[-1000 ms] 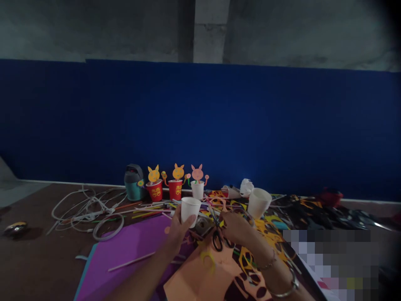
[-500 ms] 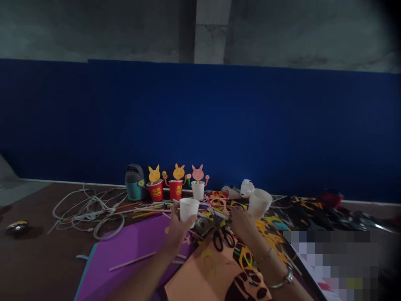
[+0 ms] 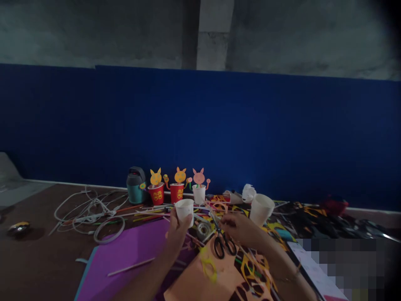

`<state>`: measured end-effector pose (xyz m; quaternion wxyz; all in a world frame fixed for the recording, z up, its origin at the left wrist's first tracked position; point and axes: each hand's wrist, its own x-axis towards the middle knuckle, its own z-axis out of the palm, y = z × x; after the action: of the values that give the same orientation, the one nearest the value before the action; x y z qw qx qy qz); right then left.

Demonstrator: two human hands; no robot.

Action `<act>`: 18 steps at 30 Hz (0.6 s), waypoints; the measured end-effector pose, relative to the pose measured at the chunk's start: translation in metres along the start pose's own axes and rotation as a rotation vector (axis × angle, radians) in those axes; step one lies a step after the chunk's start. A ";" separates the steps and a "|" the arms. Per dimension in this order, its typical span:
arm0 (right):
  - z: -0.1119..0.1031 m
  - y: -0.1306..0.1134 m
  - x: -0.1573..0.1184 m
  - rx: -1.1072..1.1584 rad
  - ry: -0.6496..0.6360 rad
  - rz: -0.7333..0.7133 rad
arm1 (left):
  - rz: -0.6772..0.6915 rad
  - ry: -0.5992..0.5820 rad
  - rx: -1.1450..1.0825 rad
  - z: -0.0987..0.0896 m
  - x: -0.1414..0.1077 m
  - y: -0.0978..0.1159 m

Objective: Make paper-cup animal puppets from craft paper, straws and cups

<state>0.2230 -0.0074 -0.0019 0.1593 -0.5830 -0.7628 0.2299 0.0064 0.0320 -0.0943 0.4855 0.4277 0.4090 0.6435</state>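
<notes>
My left hand is wrapped round a white paper cup, mouth up and tilted slightly. My right hand has its fingers bent and drawn together beside the black-handled scissors; whatever is between the fingertips cannot be made out. Those scissors lie partly on a sheet of orange paper. Between the hands sits a roll of clear tape. Just behind my right hand stands a second white cup, leaning.
Two red cups and a white cup with paper animal heads line the back by a teal container. Purple paper lies left, near white cables. Paper scraps cover the right side. A blue wall panel rises behind.
My right hand has moved left, closer to the scissors. The cup in my left hand has tipped a little and shifted slightly left. The view has tilted up slightly.
</notes>
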 end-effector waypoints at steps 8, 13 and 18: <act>0.007 -0.014 -0.015 0.261 -0.335 -0.020 | 0.071 -0.004 -0.006 -0.002 0.006 -0.008; 0.009 -0.022 -0.014 0.289 -0.359 0.003 | 0.060 -0.017 -0.001 0.001 0.001 0.001; 0.009 -0.029 -0.014 0.375 -0.407 0.015 | 0.088 -0.021 0.036 0.002 0.000 0.004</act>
<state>0.1983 -0.0286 0.0069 0.1062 -0.4907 -0.7190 0.4806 0.0073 0.0318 -0.0903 0.4535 0.4605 0.3962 0.6521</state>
